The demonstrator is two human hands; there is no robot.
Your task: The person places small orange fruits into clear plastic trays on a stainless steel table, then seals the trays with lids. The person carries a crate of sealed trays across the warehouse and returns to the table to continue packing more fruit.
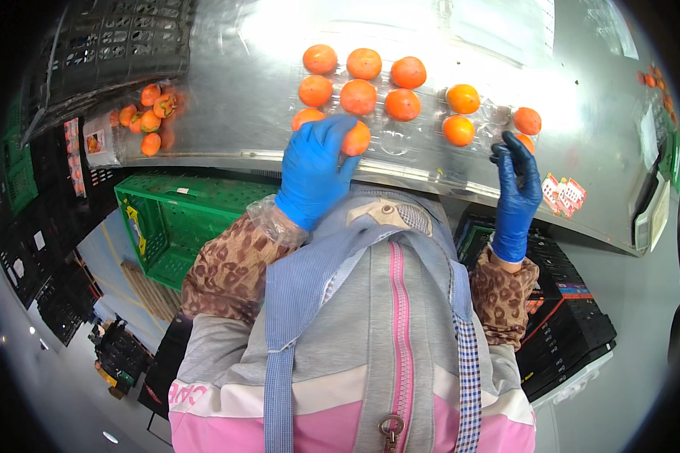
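Note:
My left hand (317, 167), in a blue glove, has its fingers around an orange persimmon (356, 139) at the near edge of a clear plastic tray (395, 137). Several more persimmons sit in rows there; one cup beside the held fruit holds none. My right hand (517, 187), gloved in blue with dark fingertips, is at another clear tray (492, 113) to the right, its fingers by a persimmon (525, 142) partly hidden behind them. Whether it grips that fruit cannot be told. Two persimmons stand at that tray's left side and another (527, 121) at its right.
Loose persimmons (151, 121) lie on the metal table (232, 113) at left, near a black crate (119, 45). Printed cards (564, 194) rest at the right front edge. Below the table are a green crate (192, 198) at left and stacked black crates (572, 334) at right.

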